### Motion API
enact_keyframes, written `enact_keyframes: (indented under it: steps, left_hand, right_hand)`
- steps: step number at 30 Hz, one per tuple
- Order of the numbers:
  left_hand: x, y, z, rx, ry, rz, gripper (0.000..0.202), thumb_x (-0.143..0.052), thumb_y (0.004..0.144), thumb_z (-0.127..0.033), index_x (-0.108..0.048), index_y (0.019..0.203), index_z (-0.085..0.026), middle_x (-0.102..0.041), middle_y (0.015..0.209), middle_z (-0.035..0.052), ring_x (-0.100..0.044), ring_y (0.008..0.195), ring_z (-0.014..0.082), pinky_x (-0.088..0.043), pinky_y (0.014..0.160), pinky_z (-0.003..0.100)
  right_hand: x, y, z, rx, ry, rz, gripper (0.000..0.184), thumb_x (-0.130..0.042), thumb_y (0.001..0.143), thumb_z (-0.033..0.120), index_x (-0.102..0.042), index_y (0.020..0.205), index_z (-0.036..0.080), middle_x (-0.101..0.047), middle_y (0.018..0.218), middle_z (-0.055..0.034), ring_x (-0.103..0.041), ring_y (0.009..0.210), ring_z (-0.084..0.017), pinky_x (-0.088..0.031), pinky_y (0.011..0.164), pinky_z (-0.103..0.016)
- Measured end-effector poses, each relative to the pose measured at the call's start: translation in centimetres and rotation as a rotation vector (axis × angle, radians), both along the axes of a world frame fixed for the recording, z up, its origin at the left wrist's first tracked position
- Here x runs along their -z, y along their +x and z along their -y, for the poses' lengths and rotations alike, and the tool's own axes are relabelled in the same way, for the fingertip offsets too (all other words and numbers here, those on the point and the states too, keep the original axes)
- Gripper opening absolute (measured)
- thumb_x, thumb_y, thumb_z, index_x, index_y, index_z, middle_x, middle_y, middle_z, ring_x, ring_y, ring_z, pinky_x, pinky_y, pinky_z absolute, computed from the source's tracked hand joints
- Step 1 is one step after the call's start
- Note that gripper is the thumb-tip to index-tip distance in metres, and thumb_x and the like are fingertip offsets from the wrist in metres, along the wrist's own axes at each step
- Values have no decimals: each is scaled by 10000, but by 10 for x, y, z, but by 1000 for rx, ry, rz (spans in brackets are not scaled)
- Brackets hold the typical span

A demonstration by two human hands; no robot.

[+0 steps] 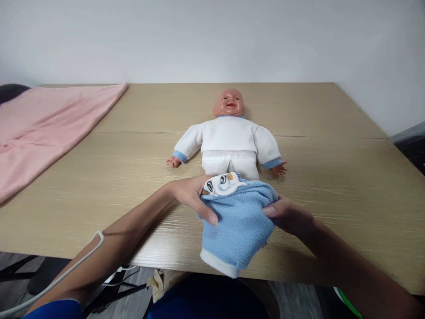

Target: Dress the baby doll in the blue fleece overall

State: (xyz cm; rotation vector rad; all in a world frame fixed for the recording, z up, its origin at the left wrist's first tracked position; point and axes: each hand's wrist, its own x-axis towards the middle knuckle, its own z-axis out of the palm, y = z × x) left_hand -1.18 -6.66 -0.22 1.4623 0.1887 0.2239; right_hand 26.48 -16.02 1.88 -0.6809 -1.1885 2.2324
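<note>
A baby doll (229, 137) in a white top with blue cuffs lies on its back in the middle of the wooden table (332, 177), head toward the wall. A light blue knitted garment (241, 226) with a white cartoon face patch covers the doll's legs and hangs over the table's near edge. My left hand (192, 197) grips the garment's left side, thumb on top. My right hand (288, 215) pinches its right side. Both hands are closed on the fabric.
A pink cloth (43, 128) is spread over the table's far left part. A white cable (59, 277) runs along my left forearm. A white wall rises behind the table. Dark chair parts show at the left and right edges.
</note>
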Motion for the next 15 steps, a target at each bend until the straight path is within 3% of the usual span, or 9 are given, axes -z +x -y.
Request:
enact_keyframes:
  steps: [4,8,12,15]
  left_hand:
    - [13,-5,-9,-4,67,-22,780,-950,874,-656,-762,1456,-173,-814,1420,167,-682,1493,389,-507,1318,509]
    - [22,-6,-12,-132,93,-51,782,-789,968,-796,-773,1433,-168,-826,1395,175,-699,1469,385,-456,1361,553]
    - [17,0,-5,-184,55,-47,748,-785,985,-777,-784,1414,-164,-832,1393,159,-741,1398,364,-490,1336,523]
    - [12,5,0,-224,43,-40,695,-820,981,-736,-803,1384,-170,-841,1373,149,-745,1390,354,-483,1340,518]
  right_hand:
    - [-1,0,-4,-58,-68,-42,358,-745,958,497,-755,894,145,-699,594,-35,-581,439,-150,-485,457,-246]
    - [-8,6,-2,-107,21,110,380,-880,972,504,-655,1018,202,-685,666,34,-583,513,-111,-484,526,-199]
    - [-11,7,-2,-187,116,238,479,-968,904,533,-650,986,185,-651,685,41,-568,550,-87,-466,521,-167]
    - [-11,5,-3,-198,104,296,512,-1002,866,528,-657,1032,187,-678,716,36,-592,552,-97,-486,499,-177]
